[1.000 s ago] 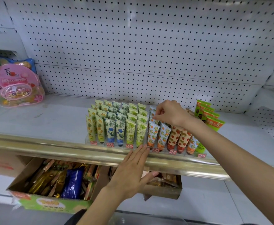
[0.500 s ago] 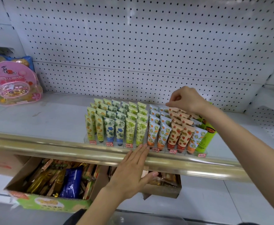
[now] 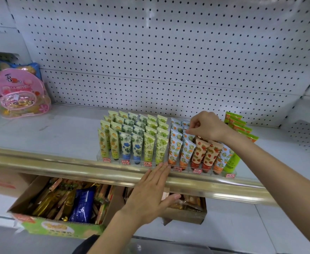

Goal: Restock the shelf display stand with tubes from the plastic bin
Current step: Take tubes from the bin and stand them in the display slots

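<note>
Here, a clear display stand (image 3: 231,176) sits on the white shelf (image 3: 58,132), close to the gold front rail (image 3: 58,164). The stand is packed with upright tubes (image 3: 148,143), caps down, in columns running front to back: yellow fruit print, blue flower print, green grape print, then blue-and-orange, strawberry, and plain green at the far right. More green tubes with orange labels (image 3: 240,125) stand tilted behind the right end. The left hand (image 3: 150,191) lies flat, palm down, over the rail; its fingers (image 3: 159,173) are straight and pressed together, tips touching the stand's front lip near the middle, thumb spread out to the right. The right hand (image 3: 207,127) reaches in from the right, above the blue-and-orange columns, knuckles up, fingers (image 3: 196,125) curled. Thumb and forefinger pinch the crimped top of an orange-print tube (image 3: 188,138) in the second row, which stands in its column among its neighbours. A white pegboard (image 3: 169,61) backs the shelf. A pink pouch (image 3: 22,92) of sweets rests at the far left. Below the rail, an open cardboard box (image 3: 58,226) holds snack packets; a second box (image 3: 187,215) sits just beside it, partly hidden by the left hand.
</note>
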The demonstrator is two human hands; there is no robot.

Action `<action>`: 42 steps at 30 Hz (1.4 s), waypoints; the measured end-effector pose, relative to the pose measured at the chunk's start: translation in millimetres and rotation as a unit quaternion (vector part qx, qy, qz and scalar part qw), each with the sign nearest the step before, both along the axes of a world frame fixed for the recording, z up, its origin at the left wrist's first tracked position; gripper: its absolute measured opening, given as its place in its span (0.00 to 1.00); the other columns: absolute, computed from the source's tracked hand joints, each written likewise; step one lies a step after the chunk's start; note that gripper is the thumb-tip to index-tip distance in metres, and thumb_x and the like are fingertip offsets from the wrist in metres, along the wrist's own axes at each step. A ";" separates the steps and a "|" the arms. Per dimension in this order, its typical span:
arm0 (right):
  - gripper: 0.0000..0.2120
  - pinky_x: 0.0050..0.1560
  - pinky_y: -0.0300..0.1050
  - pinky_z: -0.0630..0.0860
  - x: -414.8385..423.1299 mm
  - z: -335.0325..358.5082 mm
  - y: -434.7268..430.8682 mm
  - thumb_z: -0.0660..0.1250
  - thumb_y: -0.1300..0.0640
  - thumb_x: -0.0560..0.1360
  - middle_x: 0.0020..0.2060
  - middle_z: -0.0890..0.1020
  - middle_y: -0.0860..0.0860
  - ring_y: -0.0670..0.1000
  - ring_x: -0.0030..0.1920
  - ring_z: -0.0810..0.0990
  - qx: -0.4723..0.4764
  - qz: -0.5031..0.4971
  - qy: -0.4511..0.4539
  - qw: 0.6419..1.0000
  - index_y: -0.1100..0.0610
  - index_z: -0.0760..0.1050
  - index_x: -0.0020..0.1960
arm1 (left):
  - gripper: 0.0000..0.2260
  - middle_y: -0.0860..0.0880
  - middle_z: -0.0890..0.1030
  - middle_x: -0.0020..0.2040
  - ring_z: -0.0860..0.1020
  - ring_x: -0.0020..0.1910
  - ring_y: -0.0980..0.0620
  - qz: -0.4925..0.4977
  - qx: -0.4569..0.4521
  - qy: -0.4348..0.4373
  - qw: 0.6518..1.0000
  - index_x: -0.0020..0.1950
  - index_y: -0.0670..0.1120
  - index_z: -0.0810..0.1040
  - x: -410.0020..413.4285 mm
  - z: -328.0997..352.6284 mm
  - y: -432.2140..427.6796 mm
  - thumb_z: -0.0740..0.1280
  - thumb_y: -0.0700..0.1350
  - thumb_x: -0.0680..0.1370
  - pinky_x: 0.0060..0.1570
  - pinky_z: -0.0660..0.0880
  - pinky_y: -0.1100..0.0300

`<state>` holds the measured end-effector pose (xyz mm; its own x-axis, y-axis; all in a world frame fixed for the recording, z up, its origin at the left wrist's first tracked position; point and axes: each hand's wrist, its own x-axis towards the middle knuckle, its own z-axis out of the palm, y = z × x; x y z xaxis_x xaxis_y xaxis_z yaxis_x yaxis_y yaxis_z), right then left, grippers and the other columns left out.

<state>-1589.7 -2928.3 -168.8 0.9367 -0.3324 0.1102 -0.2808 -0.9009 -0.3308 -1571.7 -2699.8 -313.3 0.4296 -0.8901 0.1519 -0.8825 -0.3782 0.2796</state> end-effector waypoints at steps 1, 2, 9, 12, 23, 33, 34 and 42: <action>0.10 0.48 0.48 0.69 0.2 -0.2 0.2 0.71 0.53 0.72 0.27 0.74 0.46 0.48 0.33 0.72 0.002 0.000 -0.003 1.000 0.55 0.77 0.34 | 0.36 0.55 0.43 0.79 0.37 0.75 0.62 0.000 -0.001 -0.002 1.000 0.79 0.50 0.41 0.1 0.0 0.1 0.43 0.69 0.77 0.74 0.37 0.60; 0.10 0.47 0.47 0.68 0.2 -0.4 0.1 0.71 0.53 0.72 0.27 0.74 0.46 0.48 0.33 0.72 0.004 0.000 -0.004 1.000 0.55 0.77 0.35 | 0.36 0.55 0.43 0.79 0.37 0.75 0.62 0.001 -0.002 -0.002 1.000 0.79 0.50 0.41 0.3 0.1 0.2 0.43 0.69 0.77 0.74 0.37 0.60; 0.11 0.52 0.50 0.67 -6.8 3.7 0.7 0.70 0.48 0.73 0.28 0.76 0.47 0.51 0.37 0.75 -0.011 -0.008 -0.018 1.000 0.53 0.77 0.36 | 0.35 0.56 0.42 0.78 0.37 0.75 0.62 0.000 -0.014 0.003 1.000 0.79 0.50 0.41 -0.4 0.4 0.0 0.45 0.68 0.78 0.74 0.38 0.61; 0.08 0.48 0.46 0.66 -22.8 21.2 0.5 0.70 0.49 0.72 0.29 0.75 0.46 0.46 0.34 0.73 -0.018 -0.021 -0.066 0.997 0.52 0.79 0.39 | 0.35 0.53 0.47 0.78 0.44 0.77 0.58 0.010 -0.009 -0.027 1.000 0.79 0.48 0.46 -0.5 -1.7 -2.4 0.45 0.67 0.79 0.76 0.46 0.55; 0.05 0.48 0.46 0.70 -86.5 24.8 -10.3 0.71 0.54 0.71 0.39 0.75 0.49 0.48 0.41 0.72 -0.141 0.021 -0.063 0.988 0.54 0.82 0.44 | 0.32 0.43 0.75 0.67 0.75 0.65 0.47 0.045 -0.059 -0.168 0.983 0.70 0.39 0.71 -29.0 -4.5 -25.2 0.44 0.60 0.82 0.64 0.69 0.49; 0.08 0.55 0.50 0.67 -57.4 -8.0 3.9 0.67 0.49 0.75 0.43 0.78 0.50 0.51 0.47 0.77 -0.156 0.028 -0.071 0.985 0.53 0.80 0.46 | 0.27 0.45 0.75 0.68 0.74 0.66 0.50 -0.004 -0.047 -0.228 0.972 0.69 0.41 0.72 -35.4 -5.0 -38.6 0.54 0.59 0.79 0.67 0.62 0.54; 0.08 0.55 0.50 0.67 -57.2 -8.7 4.3 0.67 0.49 0.75 0.44 0.79 0.51 0.51 0.47 0.77 -0.154 0.025 -0.074 0.985 0.53 0.80 0.46 | 0.27 0.45 0.75 0.68 0.74 0.66 0.50 -0.006 -0.050 -0.224 0.973 0.70 0.41 0.72 -34.7 -4.5 -39.5 0.53 0.59 0.79 0.68 0.61 0.55; 0.09 0.58 0.52 0.67 -59.2 -13.5 2.6 0.67 0.50 0.75 0.38 0.74 0.47 0.47 0.40 0.70 -0.158 0.005 -0.070 0.985 0.55 0.79 0.42 | 0.28 0.44 0.75 0.68 0.73 0.67 0.49 -0.024 -0.068 -0.229 0.971 0.69 0.40 0.73 -28.0 -5.6 -47.9 0.53 0.58 0.79 0.68 0.64 0.52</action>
